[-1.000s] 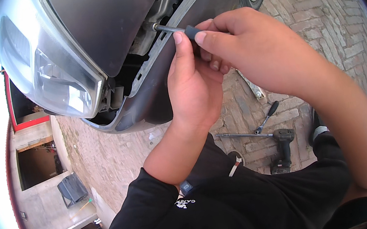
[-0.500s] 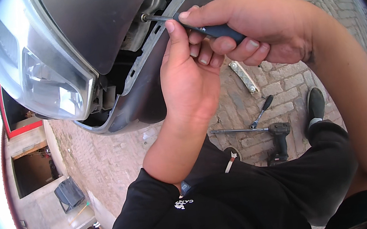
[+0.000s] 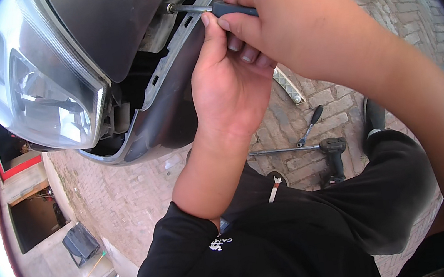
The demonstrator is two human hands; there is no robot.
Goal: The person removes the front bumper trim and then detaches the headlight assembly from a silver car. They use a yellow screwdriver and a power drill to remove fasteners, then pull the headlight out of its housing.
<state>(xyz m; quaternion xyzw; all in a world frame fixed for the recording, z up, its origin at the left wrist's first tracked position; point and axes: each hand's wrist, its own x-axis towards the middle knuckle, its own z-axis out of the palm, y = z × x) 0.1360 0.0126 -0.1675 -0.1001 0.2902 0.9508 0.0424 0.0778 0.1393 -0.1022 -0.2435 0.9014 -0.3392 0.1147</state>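
A screwdriver with a dark handle and thin metal shaft slants toward the car's front. Its far end meets a small round metal fastener in the gap behind the dark bumper. My right hand is closed round the handle, back of the hand up. My left hand is below it, palm toward me, its thumb and curled fingers closed at the shaft just ahead of the handle. Some left fingertips are hidden behind the right hand. The bumper's slotted edge runs right under the shaft.
A clear headlight fills the upper left beside a dark body panel. On the brick paving lie a ratchet, a cordless power tool with a long extension, and a pale metal bracket. My shoe stands beside them.
My right hand has rolled over on the handle, from fingers showing to its back showing. The left hand stays at the shaft. The whole view has shifted slightly.
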